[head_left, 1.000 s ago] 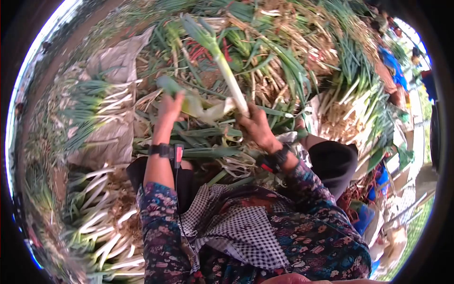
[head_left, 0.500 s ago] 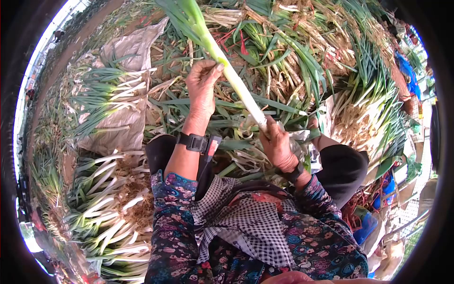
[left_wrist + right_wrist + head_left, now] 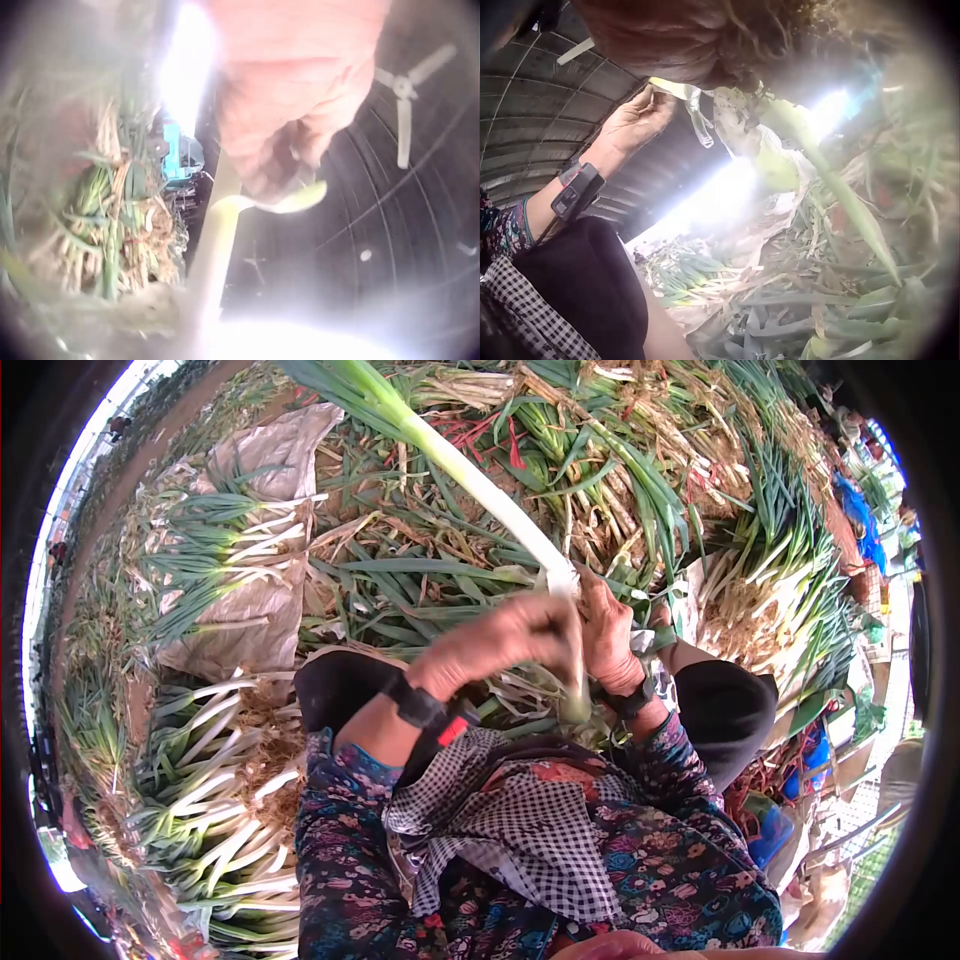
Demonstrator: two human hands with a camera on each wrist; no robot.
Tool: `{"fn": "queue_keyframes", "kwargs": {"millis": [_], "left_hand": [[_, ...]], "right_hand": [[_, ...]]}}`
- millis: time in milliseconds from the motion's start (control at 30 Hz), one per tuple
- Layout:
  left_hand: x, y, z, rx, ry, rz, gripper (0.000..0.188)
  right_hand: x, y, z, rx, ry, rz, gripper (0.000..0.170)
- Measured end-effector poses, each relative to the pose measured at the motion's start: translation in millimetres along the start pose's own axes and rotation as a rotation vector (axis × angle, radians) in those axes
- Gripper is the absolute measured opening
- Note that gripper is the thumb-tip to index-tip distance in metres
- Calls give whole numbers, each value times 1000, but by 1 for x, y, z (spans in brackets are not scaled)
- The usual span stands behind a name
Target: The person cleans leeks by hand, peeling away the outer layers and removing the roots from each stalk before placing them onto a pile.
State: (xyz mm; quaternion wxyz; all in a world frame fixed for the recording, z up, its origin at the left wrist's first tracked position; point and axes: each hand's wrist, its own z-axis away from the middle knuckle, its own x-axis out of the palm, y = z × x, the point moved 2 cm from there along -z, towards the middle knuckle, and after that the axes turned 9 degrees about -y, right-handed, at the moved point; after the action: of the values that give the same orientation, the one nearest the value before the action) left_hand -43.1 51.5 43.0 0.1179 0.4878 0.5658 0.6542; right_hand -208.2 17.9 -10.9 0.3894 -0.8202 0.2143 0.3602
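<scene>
A long green onion slants up and left, green leaves at the far end and white stem toward me. My right hand grips its root end; stringy roots show beside that hand in the right wrist view. Blurred by motion, my left hand is low beside the right one. In the left wrist view the left hand pinches a thin peeled layer that stands off the white stem. A pale strip hangs below the hands over the lap.
Stripped leaves litter the ground before the knees. Green onions with white stems lie on a pale sheet to the left, more nearer. A rooted heap lies right, dry stalks ahead.
The left hand went from a loose leaf at left to the stem's middle, then down to beside the right hand, pulling a layer down. The onion now leans further left; the right hand keeps its grip.
</scene>
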Motion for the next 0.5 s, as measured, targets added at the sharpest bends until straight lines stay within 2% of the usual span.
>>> {"fn": "queue_keyframes", "kwargs": {"millis": [33, 67, 133, 167, 233, 267, 300, 333, 367, 400, 467, 500], "left_hand": [[3, -6, -3, -80, -206, -258, 6], [-4, -4, 6, -73, -205, -252, 6], [-43, 24, 34, -79, 301, -574, 16], [-69, 44, 41, 72, 560, -818, 29], [-110, 52, 62, 392, 844, -466, 48], [-115, 60, 61, 443, 933, -240, 60], [-118, 68, 56, 534, 762, -95, 66], [-116, 74, 51, 602, 790, -106, 63], [-129, 74, 55, 642, 928, 8, 55], [-144, 70, 58, 690, 1050, 52, 46], [-146, 73, 57, 712, 1311, 21, 36], [-155, 72, 58, 715, 1303, 26, 36]], "right_hand": [[0, 0, -3, -17, -3, -31, 58], [-1, 1, -4, -33, -12, -62, 57], [-3, -10, -7, -2, 46, -107, 46], [-1, -8, -5, -11, 46, 10, 41], [11, -8, 2, -117, -19, 71, 37], [15, -17, 2, -117, -63, -2, 37], [18, -27, 3, -114, -105, -74, 37], [22, -33, 3, -144, -109, -116, 40], [27, -33, 3, -194, -97, -213, 44], [33, -32, 4, -101, -241, -153, 48], [17, -46, -16, -77, -329, 53, 55], [20, -48, -24, -145, -239, 128, 58]]}}
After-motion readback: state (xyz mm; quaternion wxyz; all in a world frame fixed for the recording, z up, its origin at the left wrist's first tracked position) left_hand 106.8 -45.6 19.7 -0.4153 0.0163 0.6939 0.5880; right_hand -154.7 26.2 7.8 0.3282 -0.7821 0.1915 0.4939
